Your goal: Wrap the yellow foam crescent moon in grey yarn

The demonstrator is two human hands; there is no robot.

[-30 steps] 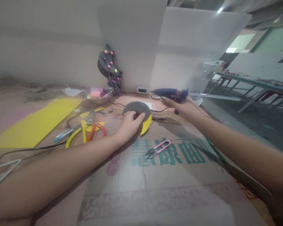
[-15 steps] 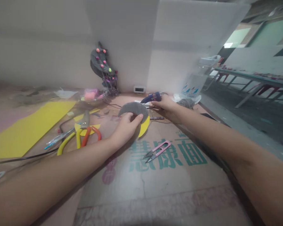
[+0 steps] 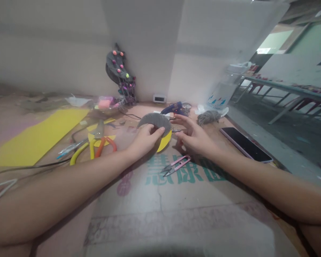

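My left hand (image 3: 149,140) grips a crescent shape wound in grey yarn (image 3: 155,119), thumb on top of it. At its lower right end a bare yellow part (image 3: 164,141) of the crescent shows. My right hand (image 3: 190,135) is empty, fingers apart, just to the right of the crescent. Behind it a dark blue glue gun (image 3: 172,107) rests on the table near the wall. Pink-handled thread snips (image 3: 177,165) lie in front of my hands, blades pointing left.
Pliers (image 3: 96,141) with yellow and orange handles and a yellow sheet (image 3: 45,137) lie left. A decorated grey moon (image 3: 117,67) leans on the wall. To the right are a grey yarn bundle (image 3: 209,117), a phone (image 3: 245,144) and a clear bottle (image 3: 223,85).
My right hand has let go of the glue gun and come nearer, beside the crescent. My left hand still holds the crescent. The phone now shows fully.
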